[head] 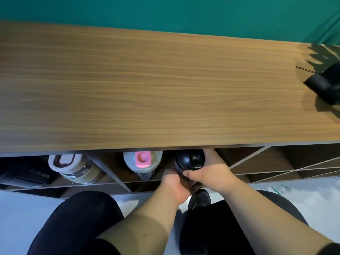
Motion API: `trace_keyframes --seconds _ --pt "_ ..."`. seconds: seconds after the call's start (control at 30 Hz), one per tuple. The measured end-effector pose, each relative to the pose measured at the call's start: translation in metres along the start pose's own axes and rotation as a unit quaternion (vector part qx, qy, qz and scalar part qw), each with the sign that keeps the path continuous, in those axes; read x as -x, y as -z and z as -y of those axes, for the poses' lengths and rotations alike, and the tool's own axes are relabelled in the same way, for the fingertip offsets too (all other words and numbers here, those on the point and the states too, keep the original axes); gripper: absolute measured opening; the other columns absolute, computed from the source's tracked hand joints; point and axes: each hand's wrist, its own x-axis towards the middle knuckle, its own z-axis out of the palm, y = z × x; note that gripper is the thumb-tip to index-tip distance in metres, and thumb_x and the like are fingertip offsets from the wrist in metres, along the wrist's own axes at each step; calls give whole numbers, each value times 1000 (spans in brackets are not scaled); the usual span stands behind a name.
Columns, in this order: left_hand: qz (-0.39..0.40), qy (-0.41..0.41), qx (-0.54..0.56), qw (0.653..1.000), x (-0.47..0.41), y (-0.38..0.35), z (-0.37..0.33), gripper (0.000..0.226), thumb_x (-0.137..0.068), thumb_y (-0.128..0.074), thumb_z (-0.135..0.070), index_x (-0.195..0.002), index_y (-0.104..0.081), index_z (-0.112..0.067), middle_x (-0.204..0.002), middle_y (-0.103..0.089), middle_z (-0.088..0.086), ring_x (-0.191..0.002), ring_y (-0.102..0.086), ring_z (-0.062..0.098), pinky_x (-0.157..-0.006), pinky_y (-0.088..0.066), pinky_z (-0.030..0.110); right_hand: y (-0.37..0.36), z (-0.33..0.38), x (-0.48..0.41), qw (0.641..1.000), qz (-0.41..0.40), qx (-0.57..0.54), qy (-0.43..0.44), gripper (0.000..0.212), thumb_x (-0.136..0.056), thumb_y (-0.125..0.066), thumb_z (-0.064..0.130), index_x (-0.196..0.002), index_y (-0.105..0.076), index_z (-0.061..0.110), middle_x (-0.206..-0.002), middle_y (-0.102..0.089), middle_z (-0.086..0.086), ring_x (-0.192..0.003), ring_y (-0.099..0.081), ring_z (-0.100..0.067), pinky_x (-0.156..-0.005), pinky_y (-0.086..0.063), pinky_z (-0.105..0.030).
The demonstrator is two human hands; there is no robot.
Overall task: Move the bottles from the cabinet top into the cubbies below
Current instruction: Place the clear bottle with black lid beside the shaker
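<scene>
Black bottle (190, 161) in cubby (117, 178), beside pink-lidded bottle (142, 162); both hands gripping.

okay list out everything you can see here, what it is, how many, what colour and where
Cabinet top: one, brown wood grain, across the middle.
Cubbies: several, brown, below the top.
Black bottle: one, black, middle cubby, held by both hands.
Pink-lidded bottle: one, clear with a pink cap, same cubby, left of the black one.
White-lidded bottle: one, clear, left cubby.
Box: one, black, far left cubby.
Dark object: one, black, right end of the top, unclear.
Wall: green, behind.
Left hand: at the bottle's base.
Right hand: around its top.
</scene>
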Motion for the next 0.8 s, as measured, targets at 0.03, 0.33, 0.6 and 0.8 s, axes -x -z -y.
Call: trace_keyframes --seconds 0.03,0.33,0.6,0.8 --pt "-6 0 -9 1000 1 -1 -1 48 -99 -36 -39 -119 -72 -15 -97 -82 16 -95 -72 34 -112 -44 52 0 0 0 1000 0 -2 1 73 -50 -86 36 -115 -52 37 -113 -60 10 -106 -59 -10 -90 -45 -26" --pt "-73 -15 -80 994 28 1 3 44 -102 -44 -46 -96 -67 -8 -78 -78 18 -89 -68 33 -110 -43 50 7 -17 13 999 2 -38 -18 90 -48 -89 39 -125 -43 37 -130 -50 10 -120 -53 -12 -98 -46 -27" --pt "-120 -155 -242 950 53 1 7 28 -106 -38 -50 -119 -53 -30 -116 -57 3 -122 -55 28 -116 -40 44 10 -11 18 992 21 -125 -24 93 -57 -91 24 -132 -40 44 -127 -53 27 -116 -48 16 -99 -40 -18" --pt "-93 -182 -245 948 48 1 4 56 -104 -34 -61 -150 -45 -32 -146 -59 2 -137 -51 27 -123 -32 51 4 -6 16 989 14 -147 -20 86 -58 -87 25 -133 -46 37 -120 -65 12 -113 -60 -2 -98 -47 -24"
